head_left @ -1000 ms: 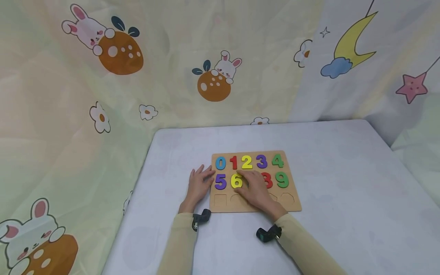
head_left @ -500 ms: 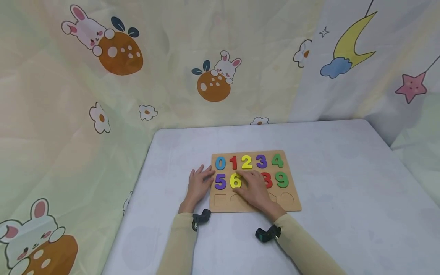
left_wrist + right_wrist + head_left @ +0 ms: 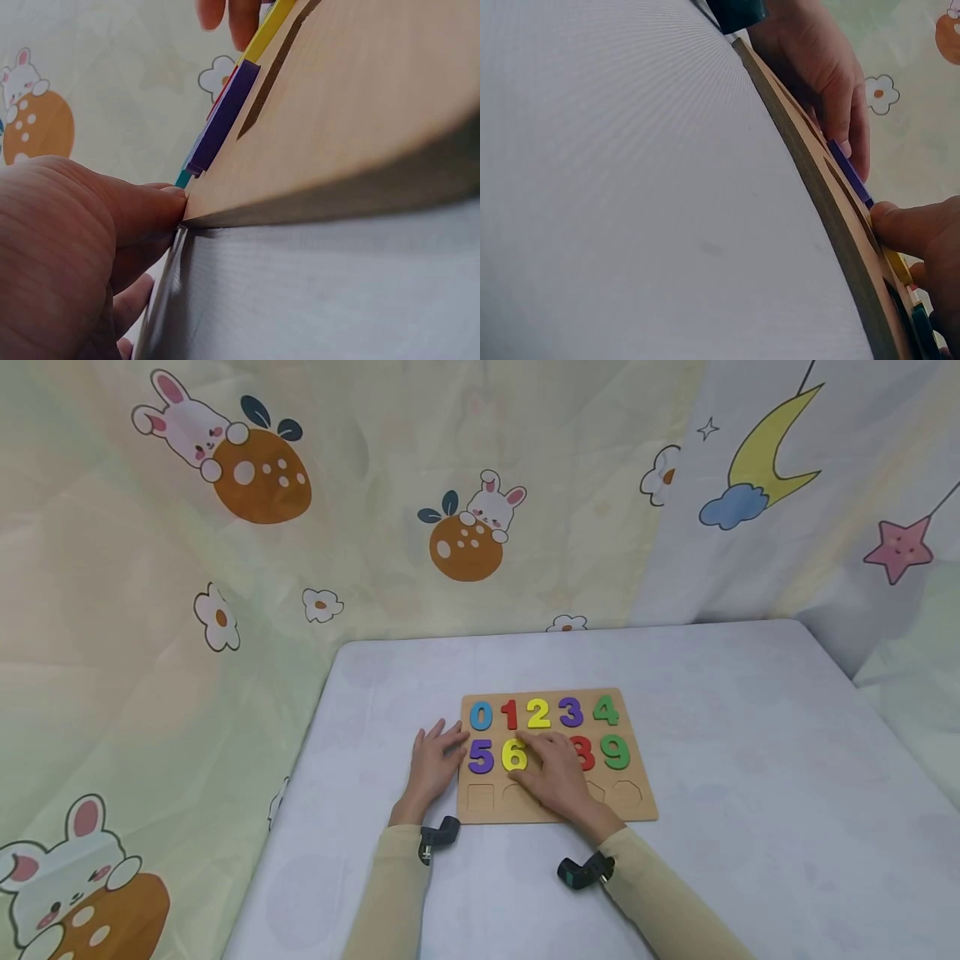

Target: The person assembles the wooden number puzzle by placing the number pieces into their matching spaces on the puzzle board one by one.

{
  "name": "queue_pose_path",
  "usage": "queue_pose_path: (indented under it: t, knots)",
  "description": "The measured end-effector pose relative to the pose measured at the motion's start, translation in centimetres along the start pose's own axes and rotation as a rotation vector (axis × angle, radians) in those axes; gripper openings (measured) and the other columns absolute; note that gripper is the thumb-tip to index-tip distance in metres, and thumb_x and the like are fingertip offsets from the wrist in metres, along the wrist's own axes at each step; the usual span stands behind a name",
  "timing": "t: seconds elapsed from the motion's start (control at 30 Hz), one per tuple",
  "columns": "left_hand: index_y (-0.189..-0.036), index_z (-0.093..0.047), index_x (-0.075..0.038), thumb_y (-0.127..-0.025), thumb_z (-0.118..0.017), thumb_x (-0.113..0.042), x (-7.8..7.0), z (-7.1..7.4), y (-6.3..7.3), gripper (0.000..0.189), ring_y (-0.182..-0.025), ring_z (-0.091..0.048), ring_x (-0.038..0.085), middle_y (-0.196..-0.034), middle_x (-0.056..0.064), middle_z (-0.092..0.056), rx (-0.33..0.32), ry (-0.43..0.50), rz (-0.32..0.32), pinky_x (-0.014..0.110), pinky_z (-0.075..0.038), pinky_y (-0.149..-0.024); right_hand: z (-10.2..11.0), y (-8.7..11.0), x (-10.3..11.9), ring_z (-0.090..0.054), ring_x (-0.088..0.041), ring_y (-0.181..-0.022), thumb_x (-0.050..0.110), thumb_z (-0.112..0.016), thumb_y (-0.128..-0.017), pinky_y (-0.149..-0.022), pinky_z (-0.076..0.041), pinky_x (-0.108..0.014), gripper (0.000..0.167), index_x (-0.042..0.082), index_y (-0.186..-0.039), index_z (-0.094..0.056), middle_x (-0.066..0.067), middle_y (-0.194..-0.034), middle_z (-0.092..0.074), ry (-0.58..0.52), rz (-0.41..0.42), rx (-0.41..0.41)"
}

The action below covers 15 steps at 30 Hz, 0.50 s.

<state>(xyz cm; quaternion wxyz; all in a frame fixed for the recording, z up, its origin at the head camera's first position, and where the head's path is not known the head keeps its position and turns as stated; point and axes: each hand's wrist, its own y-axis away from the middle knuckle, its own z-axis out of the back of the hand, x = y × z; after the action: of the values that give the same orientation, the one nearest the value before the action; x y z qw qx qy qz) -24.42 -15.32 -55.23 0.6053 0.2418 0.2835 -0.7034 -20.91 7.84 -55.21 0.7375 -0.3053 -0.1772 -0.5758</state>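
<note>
A wooden number puzzle board (image 3: pixel 487 814) lies on the table with coloured digits in two rows. My right hand (image 3: pixel 558 772) reaches over it and pinches the yellow number 6 (image 3: pixel 513 755) between thumb and index finger. Beside that piece is the purple 5 (image 3: pixel 481 757). The right hand covers the spot between the 6 and the red 8 (image 3: pixel 582 752). My left hand (image 3: pixel 433 764) rests at the board's left edge, its fingers fairly straight and touching the edge. In the left wrist view, the left thumb (image 3: pixel 161 202) presses at the board's corner.
The upper row holds the blue 0 (image 3: pixel 481 716), red 1 (image 3: pixel 510 714), yellow 2 (image 3: pixel 538 713), purple 3 (image 3: pixel 571 712) and green 4 (image 3: pixel 606 711). The green 9 (image 3: pixel 615 752) sits at the right. Outlined shallow recesses (image 3: pixel 627 793) run along the near side. A white cloth covers the table (image 3: pixel 750 760).
My right hand and the yellow 6 shift very slightly left between the first two frames, then stay put. The left hand keeps its place at the board's edge.
</note>
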Motion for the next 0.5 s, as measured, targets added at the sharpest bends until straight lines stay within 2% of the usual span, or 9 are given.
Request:
queue_pose_path:
  t: [0.17,0.5]
  knots:
    - [-0.123,-0.068,-0.015,-0.093,-0.066,-0.016,-0.01,-0.03,0.04,0.03,-0.145,-0.03,0.024,-0.142,-0.002,-0.054,0.0,0.01,0.001,0.045,-0.002,-0.123,-0.11,0.04,-0.15,-0.046,-0.025,-0.126,0.035,-0.081,-0.079,-0.109,-0.036,-0.047,0.065,0.017,-0.136,-0.057,-0.001,-0.133,-0.061,-0.01,0.0,0.005]
    - [-0.123,-0.068,-0.016,-0.094,-0.066,-0.016,-0.14,0.05,0.04,0.03,-0.145,-0.029,0.022,-0.143,-0.004,-0.053,0.007,0.005,0.016,0.043,-0.001,-0.123,-0.14,0.13,-0.16,-0.047,-0.024,-0.125,0.036,-0.073,-0.086,-0.109,-0.036,-0.047,0.054,0.017,-0.134,-0.058,0.0,-0.131,-0.062,-0.031,-0.003,-0.02]
